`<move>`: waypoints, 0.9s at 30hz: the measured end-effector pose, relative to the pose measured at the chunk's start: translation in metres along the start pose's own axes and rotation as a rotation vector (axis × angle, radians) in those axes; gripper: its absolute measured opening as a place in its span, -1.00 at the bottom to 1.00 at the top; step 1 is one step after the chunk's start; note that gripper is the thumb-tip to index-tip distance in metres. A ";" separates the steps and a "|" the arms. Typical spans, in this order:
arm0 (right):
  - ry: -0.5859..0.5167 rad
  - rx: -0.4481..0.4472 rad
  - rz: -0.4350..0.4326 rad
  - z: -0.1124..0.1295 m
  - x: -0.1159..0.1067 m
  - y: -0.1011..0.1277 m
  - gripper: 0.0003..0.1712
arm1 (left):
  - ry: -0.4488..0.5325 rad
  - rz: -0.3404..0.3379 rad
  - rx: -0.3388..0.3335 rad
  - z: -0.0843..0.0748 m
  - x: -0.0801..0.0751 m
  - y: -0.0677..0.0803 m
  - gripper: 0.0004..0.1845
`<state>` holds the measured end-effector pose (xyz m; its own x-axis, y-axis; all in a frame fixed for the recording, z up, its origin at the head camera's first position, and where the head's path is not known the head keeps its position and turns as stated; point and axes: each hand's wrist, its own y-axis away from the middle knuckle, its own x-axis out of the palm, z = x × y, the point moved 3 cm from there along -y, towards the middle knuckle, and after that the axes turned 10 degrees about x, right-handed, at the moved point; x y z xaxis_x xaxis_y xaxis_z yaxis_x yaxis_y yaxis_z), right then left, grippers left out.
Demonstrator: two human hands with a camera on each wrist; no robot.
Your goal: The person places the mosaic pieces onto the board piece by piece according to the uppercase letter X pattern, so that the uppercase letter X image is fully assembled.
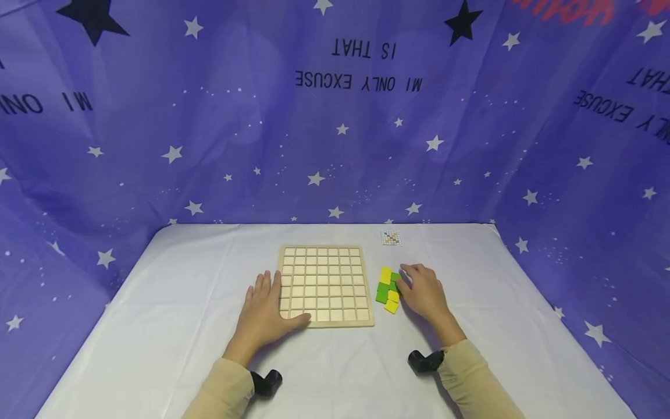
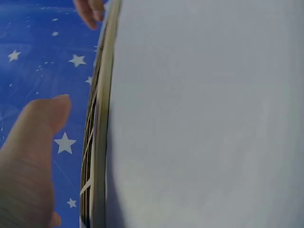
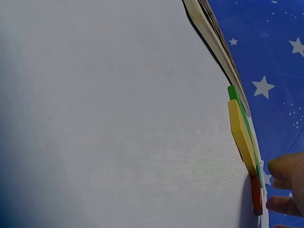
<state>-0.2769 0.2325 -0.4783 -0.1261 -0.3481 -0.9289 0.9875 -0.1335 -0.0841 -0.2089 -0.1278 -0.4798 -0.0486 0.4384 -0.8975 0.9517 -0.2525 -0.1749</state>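
Wooden grid board (image 1: 323,287) flat; green, yellow tiles (image 1: 384,287) clustered beside it

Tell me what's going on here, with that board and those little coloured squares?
Someone's left hand is spread at the near left corner of a wooden grid board. Their right hand is right by the green and yellow tiles; I can't tell whether it touches one. Those tiles lie on the white tablecloth, just right of the board. A small patterned card lies farther back.
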 end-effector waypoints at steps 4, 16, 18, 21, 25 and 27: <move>0.002 0.008 0.015 -0.001 0.002 -0.006 -0.50 | 0.026 0.004 0.005 0.003 0.007 0.000 0.46; -0.140 0.011 0.033 -0.003 0.007 -0.013 -0.65 | 0.050 -0.060 0.023 0.011 0.021 0.007 0.51; -0.175 0.020 0.037 -0.003 0.009 -0.014 -0.68 | 0.043 -0.057 0.021 0.012 0.022 0.008 0.51; -0.215 0.026 0.040 -0.004 0.010 -0.014 -0.71 | 0.039 -0.048 0.013 0.013 0.023 0.009 0.52; -0.237 0.019 0.044 -0.004 0.010 -0.014 -0.74 | 0.038 -0.048 0.010 0.013 0.024 0.010 0.51; -0.244 0.019 0.046 -0.005 0.010 -0.015 -0.76 | 0.044 -0.049 0.010 0.012 0.023 0.011 0.51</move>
<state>-0.2926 0.2357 -0.4880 -0.1030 -0.5675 -0.8169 0.9910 -0.1294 -0.0350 -0.2034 -0.1310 -0.5077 -0.0816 0.4878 -0.8691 0.9454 -0.2381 -0.2224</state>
